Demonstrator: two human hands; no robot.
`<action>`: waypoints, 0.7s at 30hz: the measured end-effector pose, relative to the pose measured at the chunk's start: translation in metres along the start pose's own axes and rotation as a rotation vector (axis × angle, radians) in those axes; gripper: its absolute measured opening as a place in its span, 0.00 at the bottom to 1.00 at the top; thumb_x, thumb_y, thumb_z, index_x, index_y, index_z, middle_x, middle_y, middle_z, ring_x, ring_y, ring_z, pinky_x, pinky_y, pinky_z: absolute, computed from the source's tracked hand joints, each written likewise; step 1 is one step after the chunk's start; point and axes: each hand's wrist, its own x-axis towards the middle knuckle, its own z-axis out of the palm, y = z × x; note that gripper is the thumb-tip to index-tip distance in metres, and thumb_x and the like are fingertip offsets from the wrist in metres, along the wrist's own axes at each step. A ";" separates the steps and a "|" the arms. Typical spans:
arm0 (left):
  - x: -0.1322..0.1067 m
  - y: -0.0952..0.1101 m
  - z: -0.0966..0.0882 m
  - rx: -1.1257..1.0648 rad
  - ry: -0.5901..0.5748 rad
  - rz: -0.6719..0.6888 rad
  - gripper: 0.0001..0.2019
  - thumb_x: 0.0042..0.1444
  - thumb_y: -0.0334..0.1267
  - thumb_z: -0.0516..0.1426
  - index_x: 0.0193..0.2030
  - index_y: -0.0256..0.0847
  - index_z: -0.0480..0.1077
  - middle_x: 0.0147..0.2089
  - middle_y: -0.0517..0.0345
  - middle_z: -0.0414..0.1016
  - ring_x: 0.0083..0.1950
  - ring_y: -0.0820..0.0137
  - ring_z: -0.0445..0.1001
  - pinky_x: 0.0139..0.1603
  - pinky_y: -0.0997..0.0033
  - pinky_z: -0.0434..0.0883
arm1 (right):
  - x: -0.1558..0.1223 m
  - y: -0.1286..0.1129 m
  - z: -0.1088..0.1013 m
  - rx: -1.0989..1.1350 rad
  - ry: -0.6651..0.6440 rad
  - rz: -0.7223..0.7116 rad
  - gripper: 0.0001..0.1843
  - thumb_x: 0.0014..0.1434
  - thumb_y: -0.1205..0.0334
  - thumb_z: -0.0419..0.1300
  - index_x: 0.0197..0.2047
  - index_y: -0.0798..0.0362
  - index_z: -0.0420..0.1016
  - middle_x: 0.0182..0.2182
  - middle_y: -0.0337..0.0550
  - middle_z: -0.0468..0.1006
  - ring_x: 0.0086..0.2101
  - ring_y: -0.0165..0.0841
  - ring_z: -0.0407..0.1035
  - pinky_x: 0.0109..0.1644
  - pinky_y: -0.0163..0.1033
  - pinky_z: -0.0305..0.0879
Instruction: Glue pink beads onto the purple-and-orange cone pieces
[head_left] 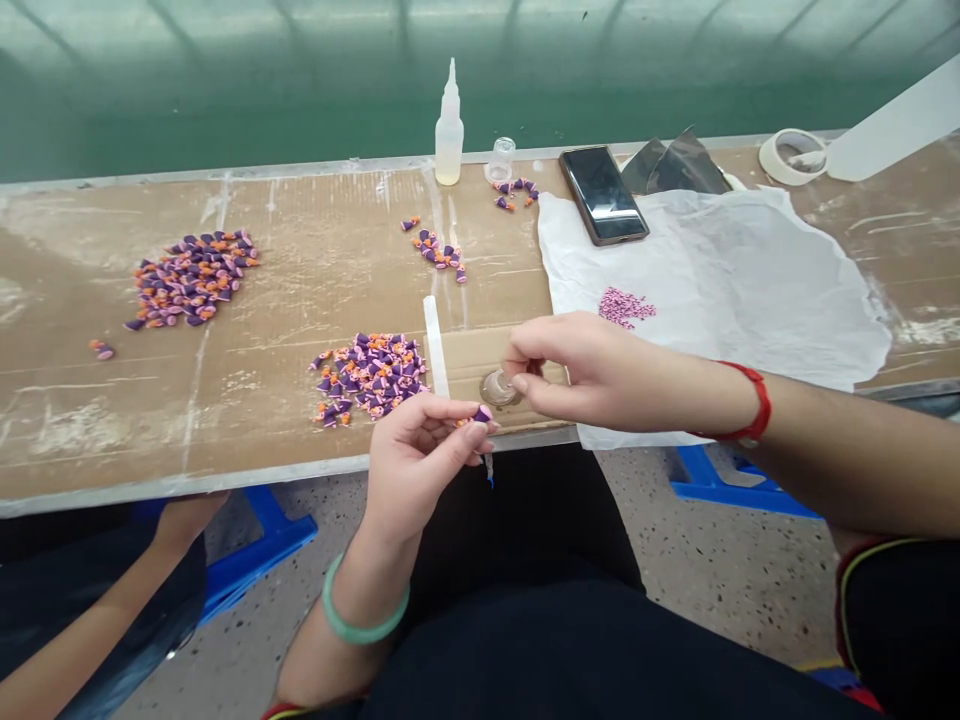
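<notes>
My left hand (pixel 420 450) pinches a small purple cone-shaped piece with a pink end (pixel 482 413) between thumb and fingertips, above the table's front edge. To its right, my right hand (pixel 585 370) has thumb and fingers pressed together at a small clear round dish (pixel 498 387). Whatever those fingers hold, if anything, is too small or hidden to name. The dish stands on a piece of cardboard (pixel 472 350). Just left of it lies a white strip (pixel 436 345), beside a pile of purple, pink and orange pieces (pixel 371 375).
Another pile of pieces (pixel 191 280) lies at the left. A squeeze bottle (pixel 449 140), a clear cap (pixel 501 160), a phone (pixel 604 195) and a tape roll (pixel 793 157) line the back. Tiny pink bits (pixel 624 307) lie on white paper (pixel 720 260). Another person's arm (pixel 112 620) shows lower left.
</notes>
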 end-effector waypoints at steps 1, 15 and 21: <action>-0.001 0.001 0.002 -0.048 -0.008 0.005 0.05 0.51 0.32 0.70 0.34 0.44 0.81 0.32 0.61 0.85 0.28 0.75 0.83 0.27 0.86 0.78 | -0.003 -0.004 0.000 0.116 -0.006 0.037 0.07 0.62 0.65 0.54 0.30 0.53 0.64 0.25 0.37 0.69 0.26 0.28 0.60 0.31 0.34 0.55; -0.010 0.010 0.019 -0.046 0.005 0.131 0.07 0.49 0.35 0.72 0.33 0.42 0.80 0.32 0.59 0.86 0.28 0.70 0.83 0.27 0.80 0.81 | -0.019 -0.024 0.004 0.355 0.065 -0.031 0.09 0.65 0.65 0.54 0.31 0.52 0.64 0.20 0.30 0.64 0.21 0.23 0.53 0.23 0.30 0.50; -0.011 0.010 0.021 0.002 0.014 0.137 0.07 0.49 0.36 0.72 0.33 0.43 0.80 0.32 0.60 0.85 0.28 0.71 0.83 0.27 0.78 0.81 | -0.022 -0.024 0.004 0.325 0.079 -0.050 0.08 0.64 0.66 0.54 0.31 0.52 0.64 0.21 0.31 0.65 0.22 0.24 0.54 0.24 0.30 0.51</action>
